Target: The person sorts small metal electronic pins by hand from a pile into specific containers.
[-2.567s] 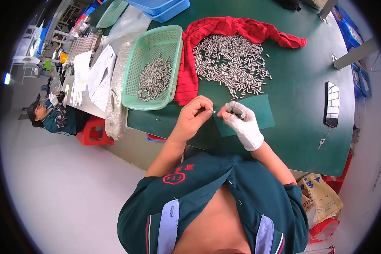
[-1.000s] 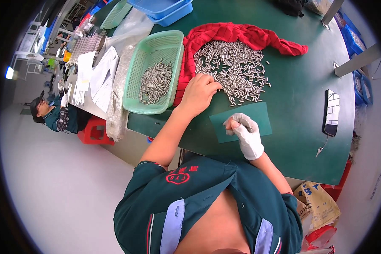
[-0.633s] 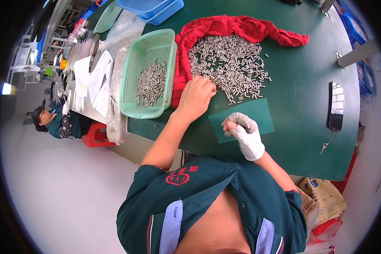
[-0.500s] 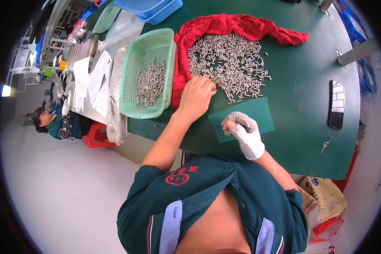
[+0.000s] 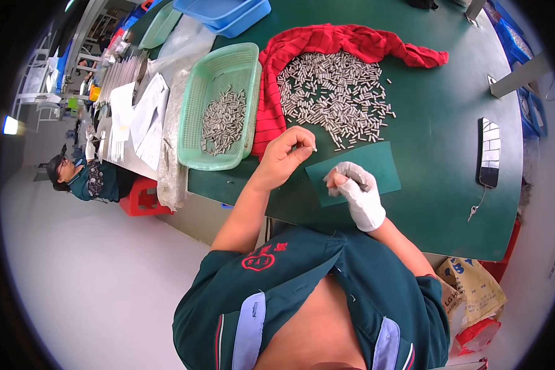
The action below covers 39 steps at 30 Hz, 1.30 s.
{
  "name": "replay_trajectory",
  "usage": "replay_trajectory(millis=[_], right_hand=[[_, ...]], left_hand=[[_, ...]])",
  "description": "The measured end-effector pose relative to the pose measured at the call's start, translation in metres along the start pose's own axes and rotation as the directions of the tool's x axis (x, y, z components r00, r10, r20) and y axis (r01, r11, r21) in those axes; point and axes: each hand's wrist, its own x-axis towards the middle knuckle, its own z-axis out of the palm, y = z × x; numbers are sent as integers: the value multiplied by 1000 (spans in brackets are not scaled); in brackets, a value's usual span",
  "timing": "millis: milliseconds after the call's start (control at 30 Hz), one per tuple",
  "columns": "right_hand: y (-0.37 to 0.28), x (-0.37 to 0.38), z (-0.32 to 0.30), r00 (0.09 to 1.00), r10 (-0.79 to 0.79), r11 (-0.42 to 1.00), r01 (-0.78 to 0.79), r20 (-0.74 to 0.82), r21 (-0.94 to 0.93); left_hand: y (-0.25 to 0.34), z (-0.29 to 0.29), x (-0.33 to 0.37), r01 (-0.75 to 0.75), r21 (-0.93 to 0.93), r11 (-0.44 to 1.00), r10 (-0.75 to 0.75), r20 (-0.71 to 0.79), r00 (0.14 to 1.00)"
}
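Observation:
My bare left hand [image 5: 283, 159] is raised over the table's near side, just below the pile of small metal cylinders [image 5: 333, 92]. Its thumb and forefinger are pinched together, and a tiny pale bit shows at their tips, too small to name. My right hand [image 5: 359, 200], in a white glove with bare fingertips, is closed around a short dark tool [image 5: 364, 187] whose kind I cannot make out. That hand rests over a flat green mat [image 5: 379, 163]. A red striped cloth [image 5: 269, 105] curves around the pile's left and far sides.
Left of the cloth stands a green plastic basket [image 5: 188, 117] holding more cylinders. Blue bins [image 5: 240, 21] sit behind it. A phone [image 5: 490, 154] with a key attached lies at the right. A metal post [image 5: 518, 79] rises nearby. A co-worker [image 5: 83, 176] sits far left.
My left hand has drawn back from the pile's lower left edge toward me and turned, its thumb and forefinger now pinched in sight. My right hand has hardly moved.

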Motion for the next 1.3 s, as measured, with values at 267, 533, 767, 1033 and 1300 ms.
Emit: replay_trajectory(millis=[267, 533, 767, 1033, 1300], right_hand=[[3, 2, 1, 998, -60, 998, 60, -24, -16], [8, 10, 2, 965, -241, 960, 252, -99, 122], [-4, 12, 2, 946, -224, 960, 256, -234, 112], [-2, 12, -7, 960, -265, 948, 277, -93, 155], [2, 15, -6, 971, -230, 954, 239, -70, 180]], left_hand=[[5, 3, -15, 103, -227, 969, -99, 26, 995], [33, 9, -14, 101, 507, 856, -101, -28, 995], [26, 28, -11, -141, 883, 447, -96, 205, 974], [26, 35, -10, -101, 774, 626, -80, 193, 978], [18, 33, -21, -65, 756, 652, -21, 103, 994]])
